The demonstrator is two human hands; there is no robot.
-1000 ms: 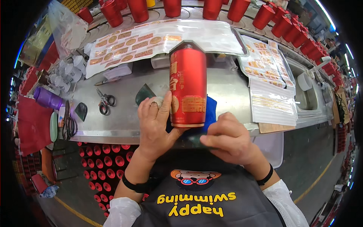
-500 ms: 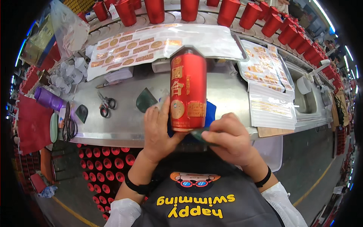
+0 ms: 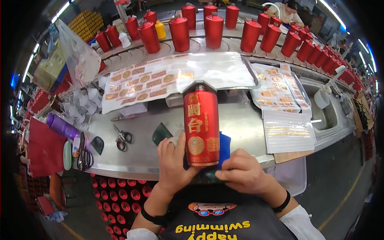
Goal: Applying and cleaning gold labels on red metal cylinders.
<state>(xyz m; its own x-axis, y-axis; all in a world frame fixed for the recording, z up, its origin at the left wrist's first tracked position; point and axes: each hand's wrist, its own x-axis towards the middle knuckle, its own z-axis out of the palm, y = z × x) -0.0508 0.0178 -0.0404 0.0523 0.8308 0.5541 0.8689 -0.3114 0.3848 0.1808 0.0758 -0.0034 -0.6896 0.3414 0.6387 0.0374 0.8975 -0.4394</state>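
A red bottle [image 3: 202, 128] with gold characters and gold stickers lies on the metal bench, its neck end at a grey angular holder [image 3: 200, 85] and its base toward me. My left hand [image 3: 173, 163] is closed on the bottle's lower left side, thumb near the base. Just beyond the base, my right hand [image 3: 245, 173] grips a dark green scraper [image 3: 210, 174], partly hidden by the fingers. Beside and under the bottle shows a blue cloth [image 3: 225, 147]. Another dark green scraper [image 3: 161, 133] rests left of the bottle.
Sticker sheets [image 3: 140, 86] lie behind the bottle, with more sheets [image 3: 276, 90] at the right beside a sink [image 3: 330, 116]. Scissors [image 3: 121, 138] and a purple bottle [image 3: 62, 125] are leftward. Several red bottles [image 3: 179, 35] stand on a conveyor [image 3: 168, 54]. Another person [image 3: 289, 14] sits far right.
My view has tilted up, so the bench appears lower. The bottle has rolled slightly rightward, bringing its large gold characters nearer the middle. Both hands keep their holds.
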